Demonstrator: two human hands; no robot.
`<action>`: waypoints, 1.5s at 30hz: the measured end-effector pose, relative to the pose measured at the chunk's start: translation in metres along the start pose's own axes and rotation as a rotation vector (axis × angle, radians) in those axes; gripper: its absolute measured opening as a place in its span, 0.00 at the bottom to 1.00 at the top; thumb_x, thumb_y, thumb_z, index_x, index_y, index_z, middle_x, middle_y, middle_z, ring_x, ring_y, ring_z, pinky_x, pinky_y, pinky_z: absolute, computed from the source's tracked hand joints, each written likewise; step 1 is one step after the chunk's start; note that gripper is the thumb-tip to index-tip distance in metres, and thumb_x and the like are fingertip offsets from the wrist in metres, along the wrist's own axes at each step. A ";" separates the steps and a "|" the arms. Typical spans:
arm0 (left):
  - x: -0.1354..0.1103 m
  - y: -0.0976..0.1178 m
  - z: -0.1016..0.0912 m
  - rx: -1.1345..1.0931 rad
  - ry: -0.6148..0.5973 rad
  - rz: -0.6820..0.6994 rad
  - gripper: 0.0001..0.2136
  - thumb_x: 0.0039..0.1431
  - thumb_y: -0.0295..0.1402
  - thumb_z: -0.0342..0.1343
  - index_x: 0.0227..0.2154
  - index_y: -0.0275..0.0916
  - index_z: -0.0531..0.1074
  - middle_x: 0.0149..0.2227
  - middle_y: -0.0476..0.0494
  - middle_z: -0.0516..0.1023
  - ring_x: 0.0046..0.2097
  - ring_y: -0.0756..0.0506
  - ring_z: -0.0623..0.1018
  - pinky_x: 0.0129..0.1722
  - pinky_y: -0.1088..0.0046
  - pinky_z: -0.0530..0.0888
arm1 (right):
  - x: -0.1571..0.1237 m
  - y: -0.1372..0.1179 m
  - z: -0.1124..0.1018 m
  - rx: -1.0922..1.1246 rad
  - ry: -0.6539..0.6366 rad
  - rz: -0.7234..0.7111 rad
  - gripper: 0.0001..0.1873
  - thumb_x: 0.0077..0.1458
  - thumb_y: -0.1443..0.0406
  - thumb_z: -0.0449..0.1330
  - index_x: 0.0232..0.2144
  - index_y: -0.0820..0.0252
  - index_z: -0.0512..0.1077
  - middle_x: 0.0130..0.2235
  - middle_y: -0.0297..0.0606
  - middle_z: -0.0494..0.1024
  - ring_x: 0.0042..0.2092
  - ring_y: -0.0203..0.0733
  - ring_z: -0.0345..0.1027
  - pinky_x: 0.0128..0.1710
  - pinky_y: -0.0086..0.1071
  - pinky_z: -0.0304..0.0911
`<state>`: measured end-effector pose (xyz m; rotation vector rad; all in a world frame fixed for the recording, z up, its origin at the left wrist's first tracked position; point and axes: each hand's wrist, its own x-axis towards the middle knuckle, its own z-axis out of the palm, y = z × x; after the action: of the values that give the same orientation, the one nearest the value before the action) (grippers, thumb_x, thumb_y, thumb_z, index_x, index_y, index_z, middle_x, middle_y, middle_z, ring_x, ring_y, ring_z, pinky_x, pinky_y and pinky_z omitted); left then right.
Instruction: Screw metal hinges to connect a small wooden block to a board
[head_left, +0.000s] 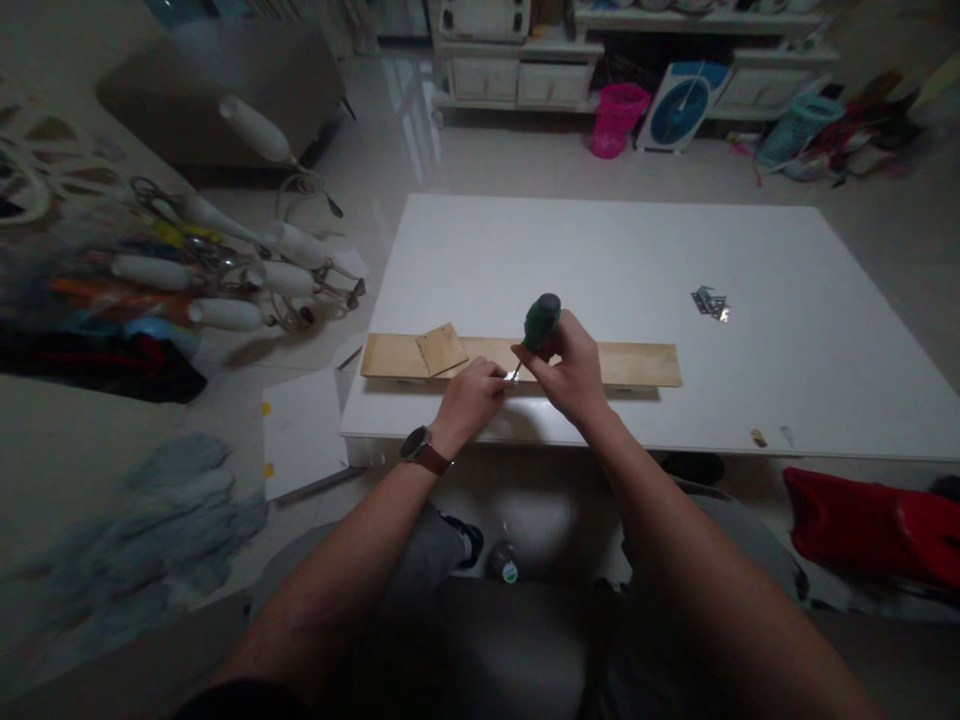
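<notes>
A green-handled screwdriver (pixel 541 320) is gripped in my right hand (pixel 571 365), its shaft slanting down to a long wooden board (pixel 637 364). At the board's near edge, the tip meets a small shiny metal bracket (pixel 513 377). My left hand (pixel 474 392) rests at that edge with its fingers closed, the fingertips pinching by the bracket, which they partly cover. A small square wooden piece (pixel 441 349) with holes along one side lies on top of the board, left of my hands. Both lie on a white table (pixel 585 260).
Several metal brackets (pixel 710 303) lie in a pile at the table's right. Two small items sit near its front right edge. A white lamp with several shades (pixel 285 275) stands on the left, a red object (pixel 874 525) at right, and a bottle (pixel 505 562) on the floor below.
</notes>
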<state>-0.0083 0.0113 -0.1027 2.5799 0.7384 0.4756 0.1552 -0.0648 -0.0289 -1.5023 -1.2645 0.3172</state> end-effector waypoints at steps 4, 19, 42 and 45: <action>0.000 -0.001 0.001 -0.001 0.011 0.007 0.12 0.61 0.19 0.58 0.38 0.41 0.84 0.43 0.40 0.83 0.47 0.41 0.78 0.48 0.63 0.77 | -0.002 0.003 0.004 0.089 -0.020 0.089 0.12 0.55 0.59 0.68 0.38 0.52 0.69 0.31 0.30 0.76 0.29 0.37 0.67 0.31 0.36 0.63; 0.000 0.001 -0.003 -0.002 -0.006 0.049 0.09 0.62 0.20 0.59 0.39 0.39 0.81 0.42 0.39 0.81 0.47 0.39 0.76 0.48 0.61 0.75 | -0.002 -0.001 -0.002 0.072 -0.050 0.076 0.13 0.53 0.62 0.68 0.40 0.53 0.72 0.34 0.30 0.78 0.29 0.37 0.70 0.31 0.36 0.68; 0.026 0.020 0.001 -0.487 0.264 -0.121 0.06 0.61 0.22 0.63 0.30 0.36 0.77 0.32 0.46 0.81 0.35 0.48 0.78 0.36 0.72 0.73 | -0.004 0.005 0.000 0.068 -0.131 0.089 0.14 0.53 0.55 0.69 0.38 0.56 0.75 0.36 0.39 0.83 0.33 0.46 0.76 0.35 0.43 0.73; 0.028 0.018 -0.002 -0.516 0.246 -0.126 0.06 0.61 0.21 0.63 0.30 0.36 0.80 0.32 0.46 0.82 0.35 0.47 0.80 0.37 0.72 0.74 | -0.004 0.007 -0.003 0.068 -0.183 0.080 0.15 0.53 0.59 0.67 0.43 0.57 0.76 0.40 0.41 0.84 0.35 0.46 0.77 0.35 0.42 0.74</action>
<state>0.0208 0.0135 -0.0869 2.0048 0.7372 0.8317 0.1598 -0.0688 -0.0354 -1.4944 -1.3251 0.5550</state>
